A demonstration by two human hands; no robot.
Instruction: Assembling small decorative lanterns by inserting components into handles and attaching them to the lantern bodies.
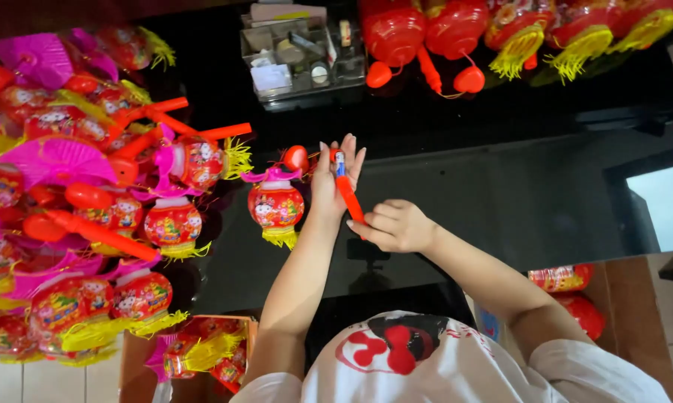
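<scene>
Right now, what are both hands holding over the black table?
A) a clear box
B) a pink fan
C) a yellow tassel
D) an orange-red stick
D: the left hand grips the top of the orange-red stick and the right hand closes on its lower end, with a small lantern hanging just beside the left hand above the black table.

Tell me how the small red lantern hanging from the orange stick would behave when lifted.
The lantern probably swings freely, since it dangles beside the left hand. It looks light, thin plastic. Its yellow tassel seems floppy.
</scene>
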